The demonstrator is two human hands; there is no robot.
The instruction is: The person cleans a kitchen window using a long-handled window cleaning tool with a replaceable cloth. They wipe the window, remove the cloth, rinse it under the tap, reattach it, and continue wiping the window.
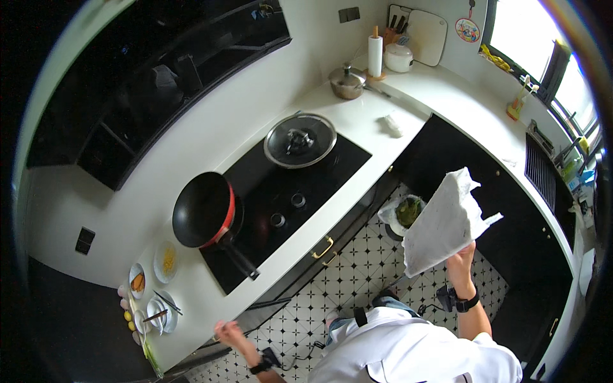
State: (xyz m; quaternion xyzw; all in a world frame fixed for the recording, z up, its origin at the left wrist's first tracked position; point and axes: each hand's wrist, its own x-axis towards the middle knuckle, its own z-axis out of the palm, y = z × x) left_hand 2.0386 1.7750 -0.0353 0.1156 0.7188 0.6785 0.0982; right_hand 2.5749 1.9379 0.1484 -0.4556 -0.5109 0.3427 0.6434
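Note:
My right hand grips the lower edge of a large white sheet with a ragged outline; whether it is cloth or paper I cannot tell. It is held up over the floor, near a lined waste bin with green scraps inside. Near the counter's front edge is my left hand, small and blurred, its fingers not clear enough to read. On the black cooktop sit a black frying pan with a red outside, its handle toward me, and a glass-lidded pan behind.
Plates of food, bowls with chopsticks and spring onions stand at the counter's left end. A steel pot, a paper towel roll and a white pot are at the back. Dark cabinets line the right.

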